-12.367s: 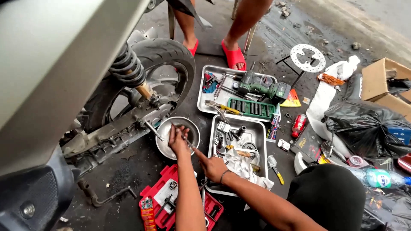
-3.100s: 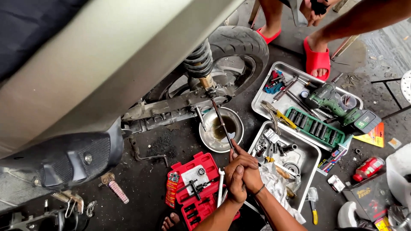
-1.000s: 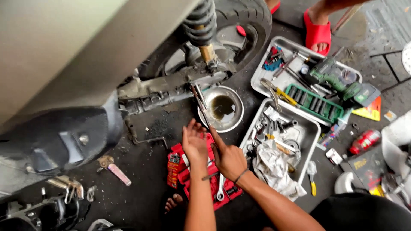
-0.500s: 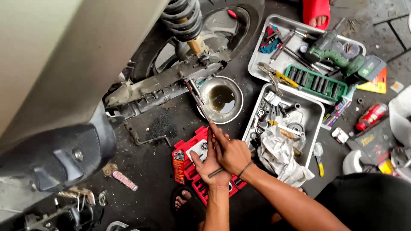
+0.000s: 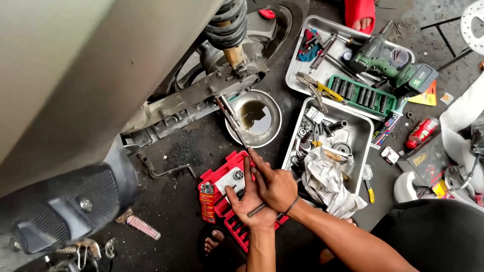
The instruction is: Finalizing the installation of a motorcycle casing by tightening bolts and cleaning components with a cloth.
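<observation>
Both my hands meet over an open red socket case (image 5: 220, 184) on the dark ground. My left hand (image 5: 248, 201) and my right hand (image 5: 276, 185), which has a band at the wrist, are closed on the handle of a long thin wrench (image 5: 236, 130). The shaft slants up and left, and its far tip sits at the underside of the scooter's engine case (image 5: 194, 98). Just right of the shaft stands a round metal bowl (image 5: 269, 103) with dark oil in it. The handle's end sticks out below my left palm.
The scooter's grey body (image 5: 85, 70), rear wheel (image 5: 282, 20) and shock spring (image 5: 229, 22) fill the upper left. Two steel trays of parts and tools (image 5: 353, 121) (image 5: 312, 25) lie at right, one with a green drill (image 5: 383, 55). Another person's red-sandalled foot (image 5: 360, 12) is at the top.
The view has shifted closer and to the left. My hands have come together lower on the wrench handle, over the red case; the wrench tip stays at the engine.
</observation>
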